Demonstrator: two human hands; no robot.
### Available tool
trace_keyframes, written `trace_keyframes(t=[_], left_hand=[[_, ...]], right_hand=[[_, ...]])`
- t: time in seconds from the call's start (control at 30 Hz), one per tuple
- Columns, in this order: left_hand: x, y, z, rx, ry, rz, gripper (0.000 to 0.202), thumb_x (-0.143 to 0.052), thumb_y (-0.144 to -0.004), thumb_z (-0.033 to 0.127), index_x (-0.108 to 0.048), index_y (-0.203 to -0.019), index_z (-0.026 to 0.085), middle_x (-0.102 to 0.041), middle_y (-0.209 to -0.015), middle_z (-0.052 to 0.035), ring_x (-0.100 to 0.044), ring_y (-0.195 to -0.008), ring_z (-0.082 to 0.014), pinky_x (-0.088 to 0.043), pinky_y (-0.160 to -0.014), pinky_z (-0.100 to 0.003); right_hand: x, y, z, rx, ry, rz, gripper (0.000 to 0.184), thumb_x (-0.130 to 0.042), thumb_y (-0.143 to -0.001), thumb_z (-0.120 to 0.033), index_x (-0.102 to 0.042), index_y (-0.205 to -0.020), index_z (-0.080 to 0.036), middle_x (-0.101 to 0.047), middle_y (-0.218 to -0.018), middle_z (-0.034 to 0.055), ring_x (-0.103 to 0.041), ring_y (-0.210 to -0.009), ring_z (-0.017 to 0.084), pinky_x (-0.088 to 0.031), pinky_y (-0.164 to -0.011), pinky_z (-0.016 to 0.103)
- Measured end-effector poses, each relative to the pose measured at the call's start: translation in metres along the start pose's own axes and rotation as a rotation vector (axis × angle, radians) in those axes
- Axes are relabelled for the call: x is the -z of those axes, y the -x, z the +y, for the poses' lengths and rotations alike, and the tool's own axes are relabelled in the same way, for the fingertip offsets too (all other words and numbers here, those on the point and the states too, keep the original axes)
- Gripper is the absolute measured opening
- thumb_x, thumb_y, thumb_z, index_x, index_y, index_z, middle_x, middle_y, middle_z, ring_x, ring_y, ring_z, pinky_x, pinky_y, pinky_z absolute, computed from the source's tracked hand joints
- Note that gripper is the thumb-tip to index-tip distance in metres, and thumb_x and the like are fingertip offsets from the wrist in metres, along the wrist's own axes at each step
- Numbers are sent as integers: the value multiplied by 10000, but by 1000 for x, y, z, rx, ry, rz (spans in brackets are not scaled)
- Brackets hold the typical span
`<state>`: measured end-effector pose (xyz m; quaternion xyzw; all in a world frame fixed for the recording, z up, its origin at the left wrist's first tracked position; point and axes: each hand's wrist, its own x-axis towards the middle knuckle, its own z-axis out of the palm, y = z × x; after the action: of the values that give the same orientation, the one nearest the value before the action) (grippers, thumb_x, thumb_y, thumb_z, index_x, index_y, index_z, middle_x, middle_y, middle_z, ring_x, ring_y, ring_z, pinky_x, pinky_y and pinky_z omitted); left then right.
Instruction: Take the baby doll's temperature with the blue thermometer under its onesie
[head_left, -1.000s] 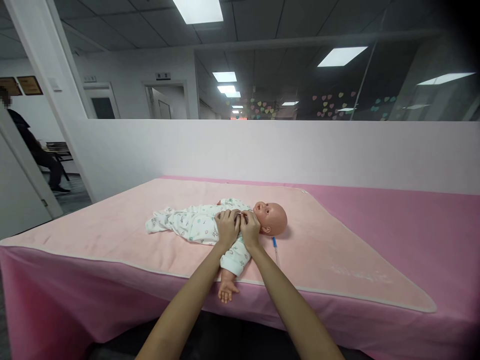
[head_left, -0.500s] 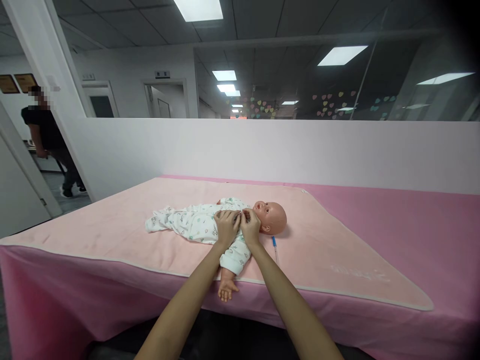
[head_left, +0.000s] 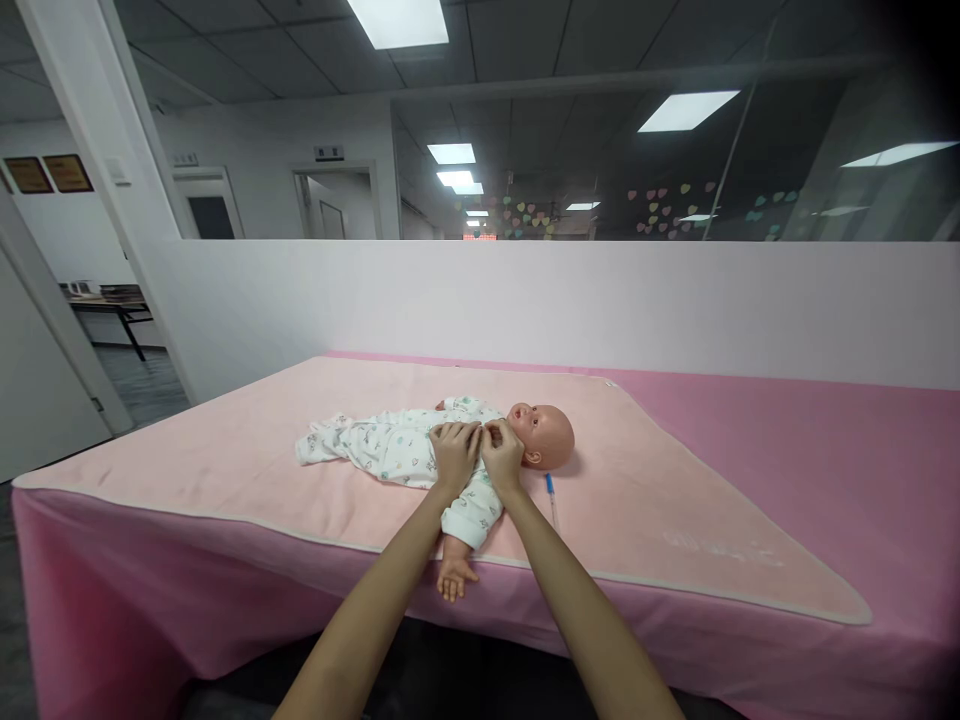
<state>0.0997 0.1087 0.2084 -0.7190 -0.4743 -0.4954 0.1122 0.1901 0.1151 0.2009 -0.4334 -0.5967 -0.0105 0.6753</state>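
Note:
A baby doll (head_left: pixel 551 437) lies on its back on a pale pink blanket (head_left: pixel 637 530), its head to the right. It is dressed in a white printed baby outfit (head_left: pixel 397 455). My left hand (head_left: pixel 454 455) rests on the doll's chest, with its fingers closed on the outfit near the neckline. Close beside it, just below the doll's chin, my right hand (head_left: pixel 502 455) pinches the outfit too. My fingers hide the exact bit of cloth between them. The doll's bare hand (head_left: pixel 455 578) sticks out of a sleeve at the near edge.
A blue-capped thin stick, perhaps a pen or thermometer (head_left: pixel 550 487), lies on the blanket right of my right forearm. Under the blanket is a pink cover (head_left: pixel 862 480). A low white wall (head_left: pixel 600 300) with glass above stands behind. At far left, a desk (head_left: pixel 112 303) shows through a doorway.
My hands stay at the doll's neckline, nearly still, with the fingertips shifted slightly. The person in the doorway at the left has gone out of view. The camera view has shifted slightly.

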Motion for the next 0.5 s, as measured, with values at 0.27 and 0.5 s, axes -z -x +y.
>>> trace_keyframes(t=[0.27,0.5], left_hand=[[13,-5,-6,-7,-83,92,158,-444,-766,259,-594,-807,231,-569,-938,-20,-470,-925,-166,-228,-871,-365],[11,-6,-20,82,-145,97,224,-418,-724,146,-585,-842,237,-550,-971,-38,-452,-964,-193,-236,-882,-391]], right_hand=[[5,1,-5,141,91,29,210,-347,-803,-149,-543,-877,-158,-579,-828,65,-516,-816,149,-429,-759,287],[5,1,-4,114,75,14,211,-338,-816,-170,-538,-885,-162,-575,-836,67,-518,-823,152,-428,-770,292]])
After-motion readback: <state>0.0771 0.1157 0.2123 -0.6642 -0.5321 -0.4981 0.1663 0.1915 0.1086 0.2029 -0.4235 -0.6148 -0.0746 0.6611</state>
